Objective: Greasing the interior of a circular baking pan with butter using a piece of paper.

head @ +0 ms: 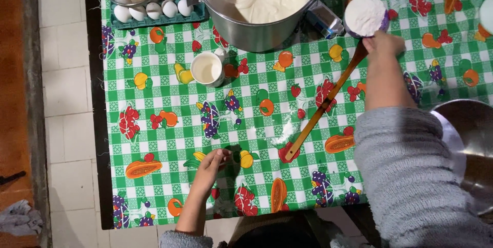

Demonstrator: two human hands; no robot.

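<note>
My right hand [382, 43] is stretched out over the table and grips a purple measuring cup [365, 16] heaped with white flour, just right of a large metal pot [257, 35] that holds white batter. A long wooden spoon [321, 109] slants across the cloth from just under that hand toward me; I cannot tell whether the hand touches it. My left hand [209, 167] rests on the green checked fruit-print tablecloth [169, 140] near the front edge. Its fingers are curled and it holds nothing.
A tray of white eggs [154, 9] with a small bowl of eggshells on it stands at the far left. A white mug of pale liquid [207, 68] sits before the pot. A small carton [324, 19] lies right of the pot. A metal bowl [470, 140] is at the right. Tiled floor lies to the left.
</note>
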